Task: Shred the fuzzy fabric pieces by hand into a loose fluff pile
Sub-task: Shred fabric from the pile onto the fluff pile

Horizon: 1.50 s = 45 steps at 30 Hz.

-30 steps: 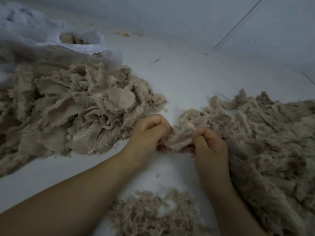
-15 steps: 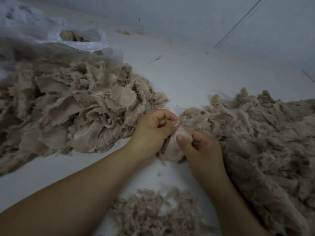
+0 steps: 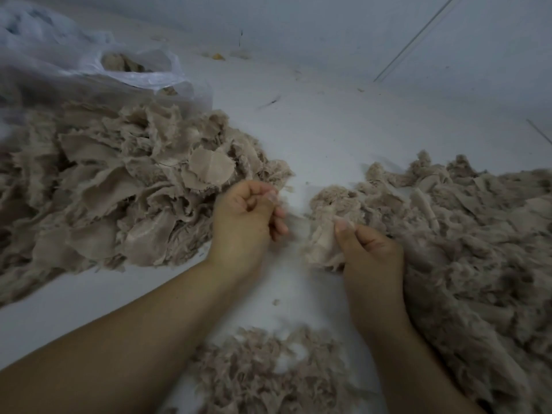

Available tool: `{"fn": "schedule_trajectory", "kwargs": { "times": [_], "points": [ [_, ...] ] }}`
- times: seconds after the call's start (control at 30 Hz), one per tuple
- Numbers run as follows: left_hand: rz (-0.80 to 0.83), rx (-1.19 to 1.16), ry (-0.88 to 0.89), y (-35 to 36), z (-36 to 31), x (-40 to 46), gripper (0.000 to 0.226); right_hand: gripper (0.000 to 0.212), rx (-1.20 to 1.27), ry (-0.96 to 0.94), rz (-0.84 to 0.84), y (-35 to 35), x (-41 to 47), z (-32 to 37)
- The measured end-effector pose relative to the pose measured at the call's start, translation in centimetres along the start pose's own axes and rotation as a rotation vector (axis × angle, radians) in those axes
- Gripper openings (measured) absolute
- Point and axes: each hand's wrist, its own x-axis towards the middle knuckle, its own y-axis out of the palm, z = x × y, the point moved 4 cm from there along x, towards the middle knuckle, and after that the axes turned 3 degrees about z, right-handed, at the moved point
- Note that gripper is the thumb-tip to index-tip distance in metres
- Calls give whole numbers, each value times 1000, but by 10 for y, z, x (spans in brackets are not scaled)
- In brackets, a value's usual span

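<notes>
Head view: the hands, together on one scrap half a second ago, have pulled apart, the left hand [image 3: 248, 216] curled on a torn wisp, the right hand [image 3: 366, 252] pinching the scrap [image 3: 321, 243] above the fluff [image 3: 263, 372], so another shred looks freed.

A pale floor [image 3: 343, 135] carries everything. A heap of fabric pieces [image 3: 119, 186] lies at left, a clear plastic bag [image 3: 89, 67] upper left, a fuzzy pile [image 3: 466, 240] at right, loose fluff [image 3: 268, 372] at bottom centre.
</notes>
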Motion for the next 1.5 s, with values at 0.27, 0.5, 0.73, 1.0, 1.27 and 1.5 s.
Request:
{"fn": "schedule_trajectory", "kwargs": {
  "times": [0.27, 0.5, 0.73, 1.0, 1.27, 1.5],
  "points": [
    [554, 457, -210, 19, 2, -14, 44, 47, -40, -27, -48, -4, 1, 0],
    [1095, 532, -353, 15, -10, -28, 21, 57, -165, -71, -58, -2, 0, 4],
    [1322, 660, -354, 11, -14, -32, 12, 56, -150, -14, -99, -7, 3, 3],
    [997, 657, -279, 13, -8, -21, 45, 52, -135, -56, -18, -2, -2, 10],
    [799, 473, -314, 17, 3, -19, 40, 43, -105, -83, 38, 2, -3, 10],
    [224, -160, -9, 12, -14, 9, 29, 33, -105, -47, -74, -1, 1, 4]
  ]
}}
